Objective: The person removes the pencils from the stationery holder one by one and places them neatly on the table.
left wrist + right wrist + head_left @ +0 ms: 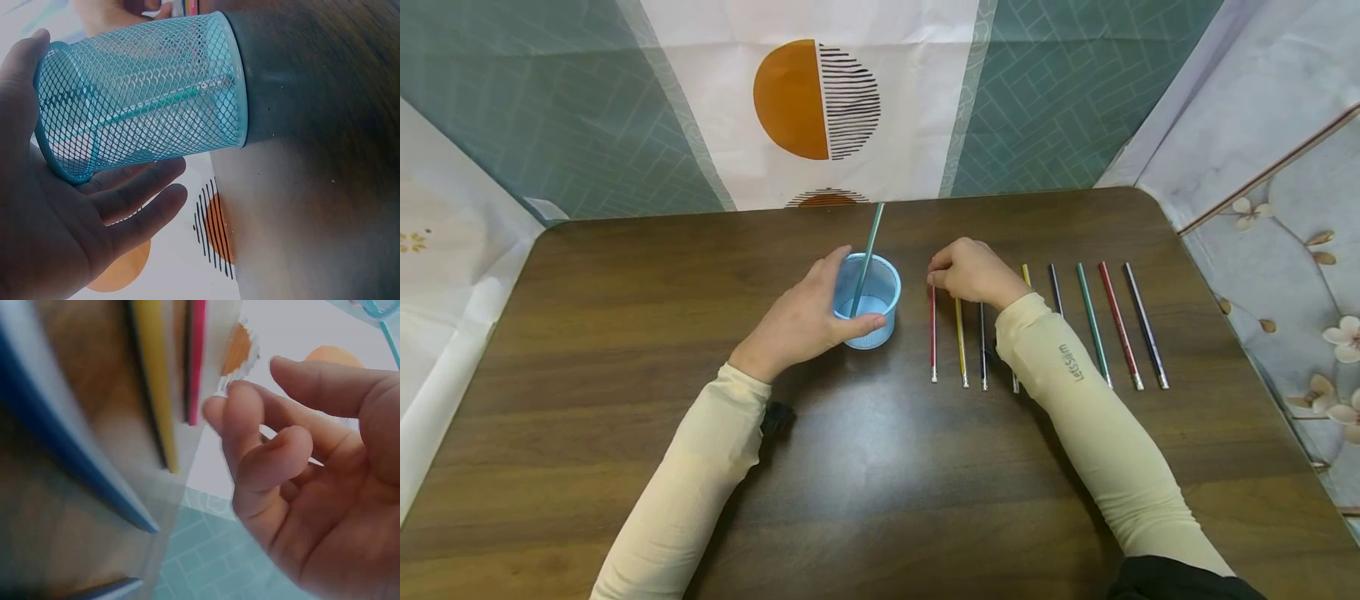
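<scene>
A light blue mesh pencil cup [881,325] stands upright on the table, with a green pencil [867,265] leaning inside it. My left hand [797,321] holds the cup from its left side, thumb across the near side and fingers behind. In the left wrist view the green pencil [156,104] shows through the mesh [144,69]. Over the far end of a red pencil [933,333] is my right hand [973,271]. The right wrist view shows its fingers loosely bent, the thumb apart, and the red pencil [196,362] just beside the fingertips.
Several more pencils lie in a row to the right, among them a yellow one [961,337], a green one [1093,321] and a dark one [1146,325]. My right forearm [1075,392] crosses over part of the row. Patterned cloth [910,108] hangs behind the wooden table [625,333].
</scene>
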### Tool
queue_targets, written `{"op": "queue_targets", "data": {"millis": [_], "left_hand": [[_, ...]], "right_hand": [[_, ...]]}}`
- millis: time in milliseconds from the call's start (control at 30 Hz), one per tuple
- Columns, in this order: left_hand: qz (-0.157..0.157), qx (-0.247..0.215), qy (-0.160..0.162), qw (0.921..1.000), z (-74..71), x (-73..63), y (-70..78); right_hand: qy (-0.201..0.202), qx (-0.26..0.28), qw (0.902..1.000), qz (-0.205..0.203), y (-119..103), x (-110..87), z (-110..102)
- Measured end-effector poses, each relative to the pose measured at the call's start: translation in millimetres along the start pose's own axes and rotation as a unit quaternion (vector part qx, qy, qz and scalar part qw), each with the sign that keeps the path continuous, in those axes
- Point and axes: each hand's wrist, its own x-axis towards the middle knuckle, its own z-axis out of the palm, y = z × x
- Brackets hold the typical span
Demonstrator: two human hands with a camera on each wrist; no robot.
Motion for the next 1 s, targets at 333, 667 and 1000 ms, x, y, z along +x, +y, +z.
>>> {"op": "queue_targets", "data": {"millis": [333, 667, 1000], "left_hand": [[0.006, 0.001, 0.002, 1.0000, -1.0, 0.6, -1.1], [0.005, -0.019, -0.005, 0.9998, 1.5, 1.6, -2.9], [0.007, -0.027, -0.006, 0.9996, 2.5, 1.9, -3.8]], "right_hand": [[0.072, 0.220, 0.9579, -0.169, -33, -21.0, -6], [0.144, 0.285, 0.9299, -0.183, -66, -45.4, -6], [0.158, 0.358, 0.8850, -0.253, -72, -45.2, 3]]}}
